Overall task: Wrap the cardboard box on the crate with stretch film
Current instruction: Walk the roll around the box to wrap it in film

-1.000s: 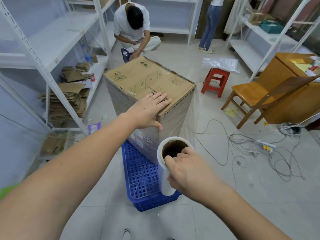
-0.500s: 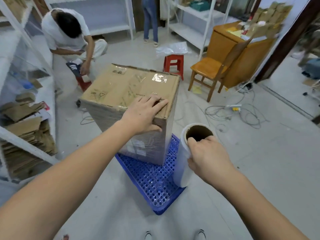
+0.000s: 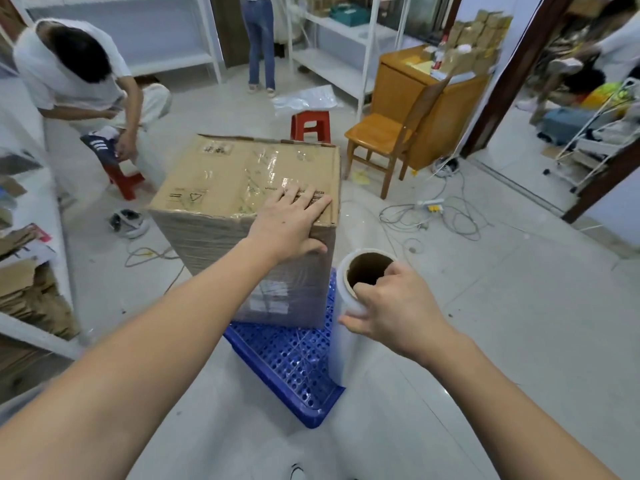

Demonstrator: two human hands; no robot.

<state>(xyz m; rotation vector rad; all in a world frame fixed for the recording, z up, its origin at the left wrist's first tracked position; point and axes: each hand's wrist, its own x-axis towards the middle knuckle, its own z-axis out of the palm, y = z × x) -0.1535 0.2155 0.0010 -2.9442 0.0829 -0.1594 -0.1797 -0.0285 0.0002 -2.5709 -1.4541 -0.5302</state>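
Cardboard box [image 3: 242, 188] on blue crate [image 3: 294, 362], sides already under film. Left hand [image 3: 291, 223] flat on the near top corner, fingers straight, thumb down the side. Right hand [image 3: 391, 306] curled round the top of the film roll [image 3: 349, 327], upright just beside the box. Box probably stiff and stable; film thin, clingy, easily torn, best steered by the roll's core. Near the walking path: loose cables [image 3: 446, 216], wooden chair [image 3: 384, 140], red stool [image 3: 310, 124], a crouching person [image 3: 79, 84].

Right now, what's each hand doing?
Left hand: open, fingers flat on top of the cardboard box, thumb down its side.
Right hand: closed around the top of the stretch film roll, holding it upright.
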